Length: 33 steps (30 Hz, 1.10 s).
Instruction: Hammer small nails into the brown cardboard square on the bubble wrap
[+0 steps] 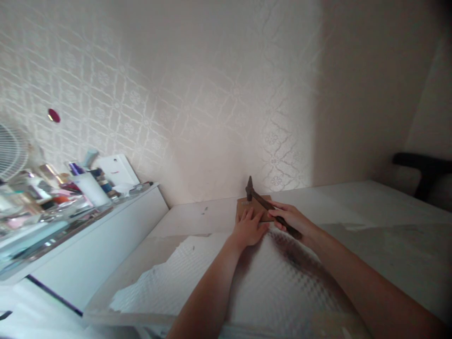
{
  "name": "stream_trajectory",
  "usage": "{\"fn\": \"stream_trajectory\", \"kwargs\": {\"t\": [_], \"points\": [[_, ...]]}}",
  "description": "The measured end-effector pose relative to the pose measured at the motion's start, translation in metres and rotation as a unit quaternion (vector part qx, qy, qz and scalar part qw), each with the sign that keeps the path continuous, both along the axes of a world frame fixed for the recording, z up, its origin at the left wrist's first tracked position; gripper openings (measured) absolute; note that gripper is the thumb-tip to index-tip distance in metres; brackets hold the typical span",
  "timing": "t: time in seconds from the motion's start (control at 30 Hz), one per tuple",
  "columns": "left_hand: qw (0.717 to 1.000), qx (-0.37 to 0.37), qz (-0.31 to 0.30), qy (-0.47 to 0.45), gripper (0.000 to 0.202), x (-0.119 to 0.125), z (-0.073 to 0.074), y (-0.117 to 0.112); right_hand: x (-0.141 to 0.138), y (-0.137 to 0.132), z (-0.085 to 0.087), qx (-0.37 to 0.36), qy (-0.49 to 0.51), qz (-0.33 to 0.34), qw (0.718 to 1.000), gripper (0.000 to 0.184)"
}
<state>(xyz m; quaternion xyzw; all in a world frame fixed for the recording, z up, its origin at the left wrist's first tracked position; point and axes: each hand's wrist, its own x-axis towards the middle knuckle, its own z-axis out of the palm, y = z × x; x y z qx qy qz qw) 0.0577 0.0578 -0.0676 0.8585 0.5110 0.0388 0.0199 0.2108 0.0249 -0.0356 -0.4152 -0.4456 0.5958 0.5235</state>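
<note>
My right hand [291, 219] is closed around the wooden handle of a hammer [261, 200]. Its dark metal head is over the far part of a flat brown board [242, 205], which looks like cardboard or thin wood. On the near part of this board lies my left hand [250, 228], palm down with the fingers spread. Some small light marks show on the board near the hammer head; they are too small to make out. Beneath my forearms, a quilted silvery-white sheet [197, 259] covers part of the white table [339, 195].
A white dresser [120, 245] on the left carries crowded bottles, a white cylinder [91, 189] and a white box [118, 170]. A fan [12, 150] stands at the far left. The patterned wall [212, 117] rises behind the table. A black chair armrest [422, 162] is at right.
</note>
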Motion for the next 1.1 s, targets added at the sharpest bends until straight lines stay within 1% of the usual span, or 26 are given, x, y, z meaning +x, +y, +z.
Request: {"fn": "stream_trajectory", "kwargs": {"t": [0.2,0.4,0.57,0.73,0.9,1.1], "points": [[1.000,-0.009,0.003,0.003,0.066,0.0008,0.0026,-0.0014,-0.0001,0.0000,0.0010,0.011,0.006,-0.020,1.000,0.058],[1.000,-0.002,0.001,0.001,0.066,0.0009,0.0031,-0.0022,-0.0006,-0.0007,0.0003,-0.003,0.013,0.011,1.000,0.056],[1.000,0.003,-0.001,0.003,0.066,0.0005,0.0021,-0.0011,-0.0010,-0.0007,0.0004,0.018,0.034,0.001,0.999,0.058],[1.000,0.006,-0.003,0.007,0.066,-0.0002,0.0011,-0.0005,-0.0007,-0.0012,0.0000,-0.003,0.033,0.019,0.999,0.053],[1.000,0.002,0.002,0.010,0.065,0.0001,0.0011,-0.0004,-0.0001,0.0006,0.0003,0.004,0.058,0.010,0.998,0.057],[1.000,-0.002,0.005,0.022,0.066,0.0002,0.0013,-0.0002,-0.0004,-0.0013,0.0017,-0.019,0.045,0.007,0.999,0.048]]}}
